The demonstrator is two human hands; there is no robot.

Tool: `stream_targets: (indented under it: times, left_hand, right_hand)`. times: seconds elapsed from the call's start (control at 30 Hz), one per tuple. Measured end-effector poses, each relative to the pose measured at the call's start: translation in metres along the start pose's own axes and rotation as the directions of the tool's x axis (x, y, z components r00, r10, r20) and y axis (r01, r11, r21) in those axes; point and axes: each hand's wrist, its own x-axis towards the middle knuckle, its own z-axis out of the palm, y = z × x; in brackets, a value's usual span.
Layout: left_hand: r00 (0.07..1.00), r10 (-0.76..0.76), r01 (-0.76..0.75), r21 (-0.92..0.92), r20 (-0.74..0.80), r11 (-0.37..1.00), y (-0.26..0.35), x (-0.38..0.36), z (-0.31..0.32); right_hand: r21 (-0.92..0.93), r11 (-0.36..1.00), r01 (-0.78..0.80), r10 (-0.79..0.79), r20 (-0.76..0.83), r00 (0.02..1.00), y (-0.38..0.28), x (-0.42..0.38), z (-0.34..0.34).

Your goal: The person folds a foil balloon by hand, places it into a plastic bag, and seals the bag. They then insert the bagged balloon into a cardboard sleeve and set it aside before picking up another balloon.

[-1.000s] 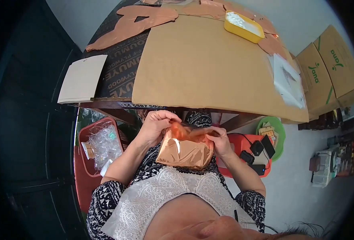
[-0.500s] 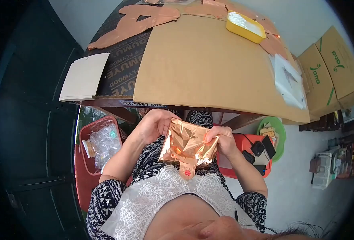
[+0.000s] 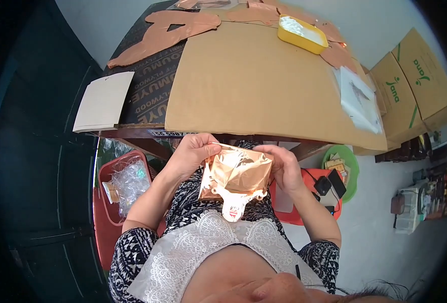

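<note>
A shiny copper-coloured foil sheet (image 3: 241, 174) is held over the lap, below the table's front edge. At its lower side a rounded tab with a red mark (image 3: 233, 208) hangs down, bright with glare. My left hand (image 3: 196, 155) pinches the sheet's upper left corner between thumb and fingers. The fingers of my right hand (image 3: 282, 166) are curled at the upper right corner, with the fingertips partly behind the foil.
A brown cardboard sheet (image 3: 233, 81) covers much of the table. On it or beside it lie copper-coloured cut-outs (image 3: 168, 38), a yellow tray (image 3: 301, 41) of white material, plastic sleeves (image 3: 359, 98) and a white card (image 3: 102, 101). Bins (image 3: 343, 194) (image 3: 102, 182) flank the lap.
My left thumb has moved onto the foil's upper left corner. My right hand has shifted up to the right corner, its thumb off the front. The foil tilts and catches more light.
</note>
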Motion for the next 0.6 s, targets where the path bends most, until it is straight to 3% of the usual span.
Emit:
stream_targets:
  times: [0.03,0.13,0.17,0.37,0.57,0.6]
  left_hand:
    - [1.0,0.002,-0.002,0.022,0.004,1.0,-0.001,0.001,-0.001]
    - [1.0,0.026,-0.027,0.054,0.015,0.998,0.001,0.003,-0.001]
    - [0.999,0.036,-0.037,0.058,0.015,0.998,0.002,0.003,0.0]
    - [0.998,0.029,-0.03,0.026,0.059,0.999,0.014,0.004,-0.005]
    - [0.994,-0.107,0.107,-0.386,0.023,0.916,0.034,-0.005,0.014]
    - [0.99,-0.133,0.144,-0.364,0.056,0.92,0.029,-0.004,0.01]
  right_hand:
    - [-0.037,0.999,-0.01,0.008,-0.06,0.998,0.0,-0.001,0.001]
    - [-0.307,0.95,-0.053,0.054,-0.005,0.999,0.001,0.002,-0.003]
    - [-0.297,0.952,-0.071,0.054,-0.063,0.997,0.002,0.003,0.001]
    - [-0.25,0.968,-0.031,0.019,-0.05,0.999,-0.009,0.007,0.01]
    - [-0.213,0.977,-0.01,0.006,-0.019,1.0,-0.016,0.013,0.005]
    - [-0.214,0.977,-0.011,0.009,-0.009,1.0,-0.02,0.013,0.006]
